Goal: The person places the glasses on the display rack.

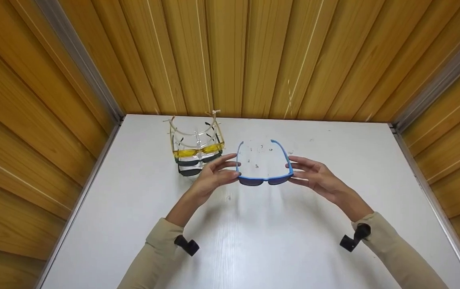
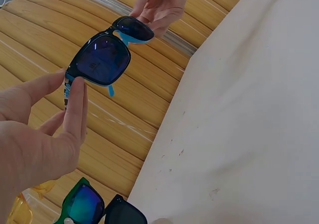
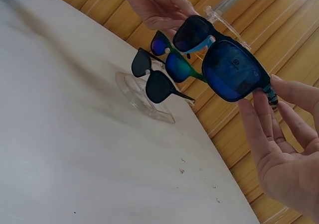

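Blue-framed sunglasses with dark blue lenses are held up over the white table, temples unfolded and pointing away from me. My left hand pinches the left hinge end between thumb and fingers. On the other side, my right hand grips the right hinge end the same way. Both wrist views show the mirrored lenses from the front and a patterned piece of the temple between the fingers. Left of the hands, a clear display stand carries yellow sunglasses, green-framed ones and black ones.
The white table ends at a wood-patterned wall at the back, with similar panels at both sides. Small dark specks mark the tabletop beyond the hands. The stand is close to my left fingers.
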`<state>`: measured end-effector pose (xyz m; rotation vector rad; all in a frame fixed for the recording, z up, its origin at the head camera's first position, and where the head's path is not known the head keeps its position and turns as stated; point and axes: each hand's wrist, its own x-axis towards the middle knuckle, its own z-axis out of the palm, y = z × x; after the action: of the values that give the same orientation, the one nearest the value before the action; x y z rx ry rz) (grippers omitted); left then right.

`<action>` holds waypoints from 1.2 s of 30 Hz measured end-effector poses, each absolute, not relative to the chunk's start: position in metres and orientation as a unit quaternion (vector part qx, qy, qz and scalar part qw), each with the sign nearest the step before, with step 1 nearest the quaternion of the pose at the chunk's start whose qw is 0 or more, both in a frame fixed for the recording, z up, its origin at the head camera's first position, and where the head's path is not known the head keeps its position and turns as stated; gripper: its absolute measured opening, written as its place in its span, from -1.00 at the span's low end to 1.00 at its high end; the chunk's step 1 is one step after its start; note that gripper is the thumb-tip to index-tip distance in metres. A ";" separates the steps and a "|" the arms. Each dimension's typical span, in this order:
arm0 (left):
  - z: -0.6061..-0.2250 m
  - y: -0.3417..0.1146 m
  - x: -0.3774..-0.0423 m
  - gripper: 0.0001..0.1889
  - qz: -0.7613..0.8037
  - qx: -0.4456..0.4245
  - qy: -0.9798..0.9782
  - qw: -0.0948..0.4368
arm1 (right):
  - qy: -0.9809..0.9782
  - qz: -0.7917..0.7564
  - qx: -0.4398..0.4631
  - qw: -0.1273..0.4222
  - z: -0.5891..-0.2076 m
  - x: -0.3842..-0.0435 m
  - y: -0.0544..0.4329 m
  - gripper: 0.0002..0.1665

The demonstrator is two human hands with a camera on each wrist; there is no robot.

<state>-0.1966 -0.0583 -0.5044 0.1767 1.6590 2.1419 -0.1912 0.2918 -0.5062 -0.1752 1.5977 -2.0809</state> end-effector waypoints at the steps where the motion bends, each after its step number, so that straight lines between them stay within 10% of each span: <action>1: -0.503 -0.060 -0.196 -0.35 0.771 0.066 0.597 0.212 | 0.586 -0.767 -0.069 0.254 -0.505 -0.191 0.291 -0.45; 36: -0.438 -0.095 -0.187 -0.28 0.775 0.100 0.604 0.157 | 0.525 -0.827 -0.054 0.196 -0.445 -0.182 0.241 -0.48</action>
<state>-0.1870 -0.0954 -0.4380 0.2859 1.7291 2.2163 -0.1823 0.2408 -0.4453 -0.1521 1.4700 -2.3158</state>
